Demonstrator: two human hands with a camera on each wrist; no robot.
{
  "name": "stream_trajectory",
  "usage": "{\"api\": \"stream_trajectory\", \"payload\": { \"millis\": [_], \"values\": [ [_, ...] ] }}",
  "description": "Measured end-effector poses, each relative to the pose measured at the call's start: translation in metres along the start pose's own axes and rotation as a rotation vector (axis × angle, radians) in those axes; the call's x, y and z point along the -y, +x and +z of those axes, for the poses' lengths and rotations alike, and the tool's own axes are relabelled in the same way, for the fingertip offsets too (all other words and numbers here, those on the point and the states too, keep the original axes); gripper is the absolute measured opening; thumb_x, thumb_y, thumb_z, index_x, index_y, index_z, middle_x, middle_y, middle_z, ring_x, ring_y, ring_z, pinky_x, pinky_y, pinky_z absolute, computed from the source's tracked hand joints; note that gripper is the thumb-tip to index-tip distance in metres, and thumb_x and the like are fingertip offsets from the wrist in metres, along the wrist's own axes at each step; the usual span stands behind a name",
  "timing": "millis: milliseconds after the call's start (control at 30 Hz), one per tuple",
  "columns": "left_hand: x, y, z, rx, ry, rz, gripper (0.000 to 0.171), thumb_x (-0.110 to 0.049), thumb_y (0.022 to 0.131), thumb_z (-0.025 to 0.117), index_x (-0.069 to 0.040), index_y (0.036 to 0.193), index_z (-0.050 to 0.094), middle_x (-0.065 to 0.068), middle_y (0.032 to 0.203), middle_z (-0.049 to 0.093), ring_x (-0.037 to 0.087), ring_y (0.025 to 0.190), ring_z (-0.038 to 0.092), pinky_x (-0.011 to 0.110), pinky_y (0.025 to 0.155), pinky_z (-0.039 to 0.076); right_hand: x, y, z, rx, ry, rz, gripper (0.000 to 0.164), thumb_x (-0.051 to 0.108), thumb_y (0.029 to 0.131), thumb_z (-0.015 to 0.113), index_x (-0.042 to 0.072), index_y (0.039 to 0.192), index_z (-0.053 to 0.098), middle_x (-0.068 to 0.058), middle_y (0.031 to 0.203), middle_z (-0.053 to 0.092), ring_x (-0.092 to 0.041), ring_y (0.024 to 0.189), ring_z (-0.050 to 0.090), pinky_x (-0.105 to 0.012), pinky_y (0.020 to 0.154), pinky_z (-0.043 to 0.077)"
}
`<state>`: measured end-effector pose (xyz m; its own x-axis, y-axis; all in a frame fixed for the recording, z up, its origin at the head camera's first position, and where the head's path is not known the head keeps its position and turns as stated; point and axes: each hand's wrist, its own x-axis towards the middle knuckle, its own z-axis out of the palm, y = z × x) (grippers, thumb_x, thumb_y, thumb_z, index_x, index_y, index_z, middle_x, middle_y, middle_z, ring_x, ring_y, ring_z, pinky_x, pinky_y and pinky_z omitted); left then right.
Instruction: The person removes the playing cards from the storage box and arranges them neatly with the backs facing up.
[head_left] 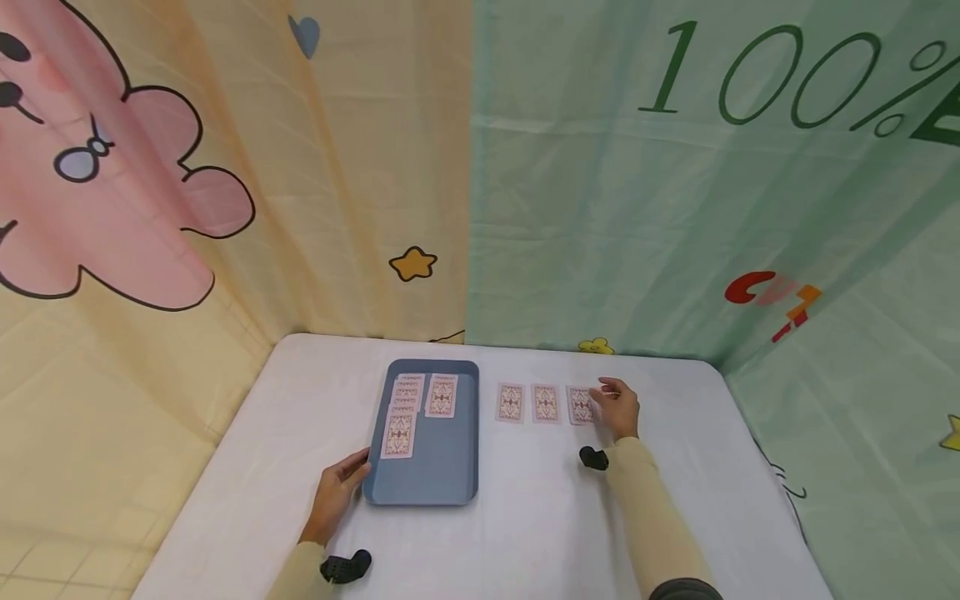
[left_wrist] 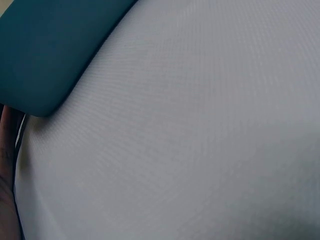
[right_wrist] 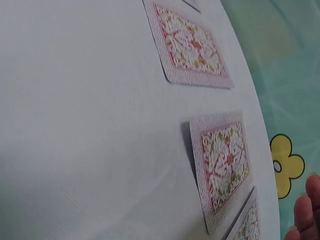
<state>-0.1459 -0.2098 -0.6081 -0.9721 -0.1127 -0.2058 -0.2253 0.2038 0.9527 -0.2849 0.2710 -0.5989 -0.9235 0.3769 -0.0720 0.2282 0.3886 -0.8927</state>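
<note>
In the head view my left hand (head_left: 335,497) touches the left edge of a blue-grey tray (head_left: 431,482), fingers stretched out and thumb at the rim. The tray holds face-down playing cards: an overlapping column (head_left: 400,433) on the left and a shorter stack (head_left: 442,397) beside it. Right of the tray, three face-down cards lie in a row: one (head_left: 510,403), a middle one (head_left: 546,404) and a right one (head_left: 580,406). My right hand (head_left: 620,410) is at the right one's edge, pinching a tilted card (right_wrist: 246,226) that is mostly out of frame in the right wrist view.
The white table (head_left: 540,517) ends at patterned curtains (head_left: 585,208) at the back and sides. Black wrist devices show at the left wrist (head_left: 347,567) and the right wrist (head_left: 593,457). The left wrist view holds mostly tablecloth (left_wrist: 175,125) and the tray's corner.
</note>
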Motion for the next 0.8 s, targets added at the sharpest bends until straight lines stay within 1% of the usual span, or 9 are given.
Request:
{"api": "stream_trajectory", "payload": {
  "millis": [33, 100, 133, 233, 267, 333, 467, 600, 800],
  "values": [
    [0.0, 0.0, 0.0, 0.001, -0.003, -0.001, 0.042, -0.007, 0.098, 0.051, 0.009, 0.136, 0.047, 0.025, 0.141, 0.047, 0.037, 0.134, 0.041, 0.044, 0.108, 0.035, -0.007, 0.005, 0.006, 0.004, -0.001, -0.018, 0.04, 0.023, 0.092, 0.067, 0.007, 0.128, 0.06, -0.015, 0.116, 0.056, -0.029, 0.102, 0.05, -0.035, 0.084, 0.048],
    [0.0, 0.001, -0.001, 0.001, -0.009, 0.0, 0.042, -0.007, 0.098, 0.051, 0.009, 0.136, 0.047, 0.025, 0.141, 0.046, 0.037, 0.134, 0.041, 0.044, 0.108, 0.035, -0.02, 0.015, 0.018, 0.005, -0.006, -0.034, 0.039, 0.025, 0.09, 0.069, 0.011, 0.126, 0.061, -0.012, 0.115, 0.057, -0.028, 0.101, 0.05, -0.036, 0.083, 0.048],
    [0.0, 0.001, -0.001, 0.002, -0.012, 0.005, 0.042, -0.007, 0.098, 0.051, 0.009, 0.136, 0.047, 0.025, 0.141, 0.046, 0.037, 0.134, 0.041, 0.043, 0.108, 0.034, -0.016, 0.011, 0.02, 0.013, -0.001, -0.035, 0.038, 0.024, 0.091, 0.068, 0.011, 0.126, 0.061, -0.012, 0.115, 0.057, -0.027, 0.102, 0.05, -0.036, 0.084, 0.048],
    [-0.002, 0.002, -0.001, 0.0, -0.01, 0.015, 0.042, -0.007, 0.098, 0.052, 0.01, 0.136, 0.047, 0.025, 0.141, 0.047, 0.037, 0.133, 0.041, 0.043, 0.108, 0.034, 0.017, -0.013, 0.022, 0.043, 0.05, -0.015, 0.037, 0.017, 0.091, 0.068, 0.007, 0.126, 0.061, -0.012, 0.115, 0.056, -0.027, 0.102, 0.049, -0.038, 0.086, 0.047],
    [-0.002, 0.002, -0.001, -0.001, -0.008, 0.018, 0.042, -0.007, 0.098, 0.052, 0.01, 0.136, 0.047, 0.026, 0.141, 0.047, 0.037, 0.133, 0.042, 0.043, 0.108, 0.034, 0.028, -0.022, 0.022, 0.053, 0.058, -0.007, 0.037, 0.016, 0.091, 0.068, 0.005, 0.126, 0.06, -0.013, 0.115, 0.056, -0.028, 0.102, 0.049, -0.04, 0.082, 0.048],
    [-0.004, 0.001, 0.0, -0.006, -0.008, 0.022, 0.042, -0.006, 0.098, 0.053, 0.01, 0.136, 0.047, 0.026, 0.14, 0.047, 0.037, 0.133, 0.042, 0.044, 0.108, 0.034, 0.05, -0.041, 0.021, 0.08, 0.083, -0.007, 0.038, 0.013, 0.09, 0.068, 0.001, 0.126, 0.059, -0.014, 0.113, 0.056, -0.027, 0.1, 0.049, -0.039, 0.08, 0.048],
    [-0.004, 0.0, 0.001, -0.01, -0.01, 0.019, 0.041, -0.005, 0.098, 0.053, 0.011, 0.135, 0.048, 0.026, 0.139, 0.047, 0.038, 0.133, 0.042, 0.044, 0.108, 0.034, 0.053, -0.049, 0.033, 0.105, 0.085, -0.025, 0.037, 0.014, 0.089, 0.07, 0.002, 0.123, 0.061, -0.014, 0.111, 0.057, -0.027, 0.099, 0.05, -0.038, 0.077, 0.047],
    [-0.002, -0.001, 0.001, -0.015, -0.015, 0.019, 0.041, -0.006, 0.097, 0.054, 0.01, 0.134, 0.049, 0.025, 0.139, 0.048, 0.037, 0.131, 0.044, 0.044, 0.107, 0.036, 0.06, -0.058, 0.044, 0.14, 0.097, -0.058, 0.036, 0.012, 0.088, 0.07, 0.002, 0.122, 0.062, -0.015, 0.11, 0.059, -0.027, 0.099, 0.051, -0.035, 0.081, 0.045],
    [-0.001, -0.004, 0.001, -0.011, -0.015, 0.017, 0.041, -0.007, 0.098, 0.054, 0.01, 0.135, 0.048, 0.025, 0.14, 0.048, 0.037, 0.132, 0.043, 0.044, 0.107, 0.036, 0.073, -0.073, 0.06, 0.167, 0.104, -0.102, 0.034, 0.011, 0.087, 0.071, 0.002, 0.119, 0.064, -0.015, 0.106, 0.061, -0.026, 0.095, 0.052, -0.03, 0.076, 0.046]
  ]
}}
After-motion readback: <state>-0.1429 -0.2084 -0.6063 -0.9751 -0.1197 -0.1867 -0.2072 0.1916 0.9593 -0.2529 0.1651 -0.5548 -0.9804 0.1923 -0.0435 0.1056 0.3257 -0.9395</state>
